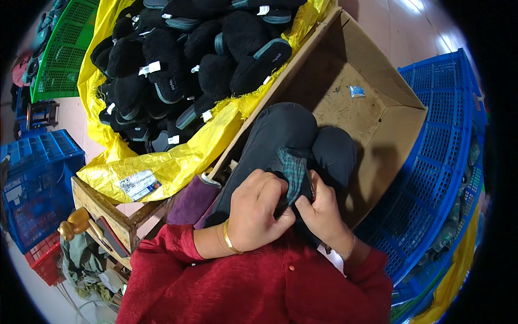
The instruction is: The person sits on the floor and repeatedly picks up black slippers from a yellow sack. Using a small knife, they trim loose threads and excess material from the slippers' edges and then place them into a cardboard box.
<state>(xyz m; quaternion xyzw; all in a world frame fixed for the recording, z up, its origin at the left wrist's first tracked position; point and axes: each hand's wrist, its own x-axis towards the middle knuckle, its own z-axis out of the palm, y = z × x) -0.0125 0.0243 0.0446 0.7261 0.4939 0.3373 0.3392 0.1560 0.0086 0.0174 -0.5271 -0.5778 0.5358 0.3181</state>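
Note:
A dark piece of cloth with a teal checked side is bunched over my lap, between my two hands. My left hand, with a gold bangle at its wrist, has its fingers curled tightly round the cloth's left part. On the other side, my right hand pinches the cloth's right edge between thumb and fingers. The cloth's full shape is hidden by the folds and my fingers. Under it are my legs in dark trousers.
Ahead on the left, a yellow woven sack holds many black fuzzy slippers. An open cardboard box stands at the right, with a small blue packet inside. Blue crates flank it. A wooden box is at my left.

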